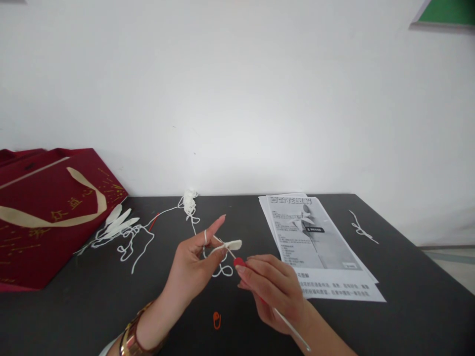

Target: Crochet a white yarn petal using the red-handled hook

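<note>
My left hand (200, 257) pinches a small white crocheted piece (233, 244) between thumb and fingers, its index finger raised with white yarn looped round it. In my right hand (272, 287) is a crochet hook (239, 262) with a red grip, held like a pen. The hook's metal tip meets the crocheted piece at my left fingertips; its other end sticks out below my right palm. A loose yarn tail (224, 270) curls beneath the piece. From my left hand the working yarn runs back to a white yarn ball (190, 201) near the wall.
Several white crocheted petals (118, 222) with tangled tails lie at left beside a dark red gift bag (55, 217). Printed pattern sheets (334, 284) lie at right, with a yarn scrap (359, 228) beyond. An orange stitch marker (217, 320) rests in front on the black table (401, 306).
</note>
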Demonstrator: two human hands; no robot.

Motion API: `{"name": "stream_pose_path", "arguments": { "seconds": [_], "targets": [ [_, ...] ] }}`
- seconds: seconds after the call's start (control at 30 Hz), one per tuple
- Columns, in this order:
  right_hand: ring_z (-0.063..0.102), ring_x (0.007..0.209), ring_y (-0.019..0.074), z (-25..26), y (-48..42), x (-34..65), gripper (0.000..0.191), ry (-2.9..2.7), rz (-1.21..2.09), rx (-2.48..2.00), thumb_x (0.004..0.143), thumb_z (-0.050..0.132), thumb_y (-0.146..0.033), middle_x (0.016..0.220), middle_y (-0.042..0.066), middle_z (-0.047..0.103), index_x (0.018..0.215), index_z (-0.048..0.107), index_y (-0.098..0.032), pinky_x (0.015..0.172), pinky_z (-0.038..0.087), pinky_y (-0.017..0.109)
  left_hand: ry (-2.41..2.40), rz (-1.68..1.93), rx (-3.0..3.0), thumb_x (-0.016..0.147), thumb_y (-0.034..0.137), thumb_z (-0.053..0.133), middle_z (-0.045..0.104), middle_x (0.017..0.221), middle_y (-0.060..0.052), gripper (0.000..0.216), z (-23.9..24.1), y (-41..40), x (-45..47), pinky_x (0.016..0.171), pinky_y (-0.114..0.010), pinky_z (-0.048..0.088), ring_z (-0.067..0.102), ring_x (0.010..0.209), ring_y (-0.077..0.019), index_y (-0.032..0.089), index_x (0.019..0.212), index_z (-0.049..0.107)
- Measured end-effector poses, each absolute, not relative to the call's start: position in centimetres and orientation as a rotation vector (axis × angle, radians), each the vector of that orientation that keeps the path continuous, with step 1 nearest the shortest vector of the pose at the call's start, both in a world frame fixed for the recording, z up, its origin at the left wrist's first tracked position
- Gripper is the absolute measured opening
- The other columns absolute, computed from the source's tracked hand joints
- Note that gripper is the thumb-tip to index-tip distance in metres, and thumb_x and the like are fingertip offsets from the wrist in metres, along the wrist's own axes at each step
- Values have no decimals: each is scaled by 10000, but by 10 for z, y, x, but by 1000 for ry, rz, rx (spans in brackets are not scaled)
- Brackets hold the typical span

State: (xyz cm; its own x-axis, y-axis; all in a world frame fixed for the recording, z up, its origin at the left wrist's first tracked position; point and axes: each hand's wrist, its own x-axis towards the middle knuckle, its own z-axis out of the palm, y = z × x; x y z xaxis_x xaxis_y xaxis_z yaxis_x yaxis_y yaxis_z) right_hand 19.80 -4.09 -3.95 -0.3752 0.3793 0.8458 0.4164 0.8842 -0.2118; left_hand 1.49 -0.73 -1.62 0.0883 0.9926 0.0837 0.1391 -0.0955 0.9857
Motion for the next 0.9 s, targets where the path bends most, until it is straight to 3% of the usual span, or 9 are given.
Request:
{"name": "stream_pose_path", "arguments": {
  "seconds": [0.17,0.3,0.43,0.57,0.67,0.73,0.9],
  "targets": [
    [607,710,181,-34,-42,200,317,-1956,45,-627,808,559,-17,833,101,699,1106,606,-115,593,545,295,1214,1097,1479,728,206,719,633,634,26,520,-15,-5,14,639,-275,484,552,605,-148,194,1242,639],
    [594,673,171,-25,-43,201,276,-1911,113,-627,825,544,-33,793,87,687,1071,609,-138,574,514,293,1210,1058,1504,716,182,723,683,644,-4,299,-15,-3,12,738,-329,500,610,631,-179,189,1013,755],
    [585,657,163,-21,-45,208,247,-1814,314,-683,834,546,-53,782,65,671,1034,634,-169,568,484,291,1150,984,1434,706,181,727,675,618,13,352,-14,-2,9,700,-324,505,615,593,-170,195,1057,738],
    [598,677,166,-26,-45,216,169,-1657,541,-746,857,573,-114,760,47,656,963,680,-191,578,469,289,1125,887,1411,684,185,737,738,713,-55,76,-11,-2,5,623,-300,487,663,660,-205,174,749,774],
    [598,639,154,-31,-42,217,111,-1446,746,-754,878,594,-200,734,35,659,895,704,-200,557,466,276,1094,850,1458,682,174,731,737,691,-62,42,-9,-2,4,659,-320,492,681,725,-238,186,659,763],
    [597,588,134,-33,-37,215,121,-1258,908,-729,875,618,-257,695,21,659,836,713,-193,526,473,251,1082,842,1515,688,178,727,725,676,-57,50,-9,-3,4,671,-334,498,676,721,-243,190,686,775],
    [548,438,78,-34,-23,203,207,-783,1335,-793,786,726,-341,554,-4,641,725,708,-143,432,506,177,1143,980,1558,691,191,731,680,647,-14,294,-11,-7,10,620,-307,486,625,617,-193,212,981,771]
  ]
}}
